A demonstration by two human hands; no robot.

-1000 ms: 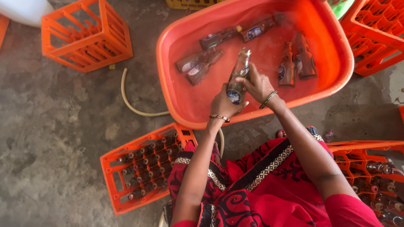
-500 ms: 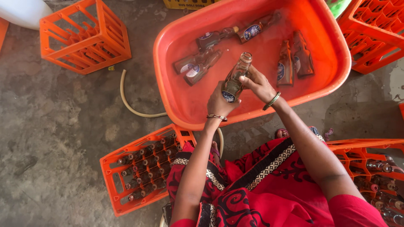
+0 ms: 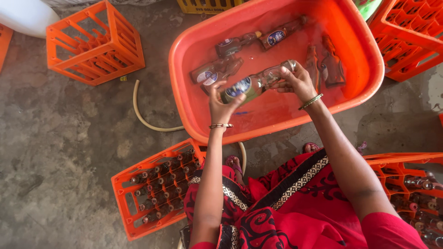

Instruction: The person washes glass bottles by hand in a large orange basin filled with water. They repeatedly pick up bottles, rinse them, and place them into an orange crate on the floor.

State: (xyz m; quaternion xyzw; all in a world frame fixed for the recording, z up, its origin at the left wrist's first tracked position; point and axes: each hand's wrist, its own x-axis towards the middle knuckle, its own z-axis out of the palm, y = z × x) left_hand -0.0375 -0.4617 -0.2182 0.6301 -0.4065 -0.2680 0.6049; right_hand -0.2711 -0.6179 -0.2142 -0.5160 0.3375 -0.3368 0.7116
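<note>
I hold a clear glass bottle point(image 3: 253, 84) with a blue label over an orange plastic tub point(image 3: 369, 87). The bottle lies nearly level, tilted slightly up to the right. My left hand point(image 3: 221, 105) grips its base end. My right hand point(image 3: 295, 82) grips its neck end. Several other labelled glass bottles point(image 3: 217, 73) lie in shallow water in the tub, some clear, some brown point(image 3: 330, 64).
An orange crate point(image 3: 159, 186) full of bottles sits by my left knee. Another crate with bottles point(image 3: 413, 184) is at my right. An empty orange crate point(image 3: 92, 44) stands far left, more crates point(image 3: 410, 32) far right. A hose point(image 3: 145, 117) curves on the concrete floor.
The bottle has swung from nearly upright to nearly level. My left hand has moved left and my right hand to the right along it.
</note>
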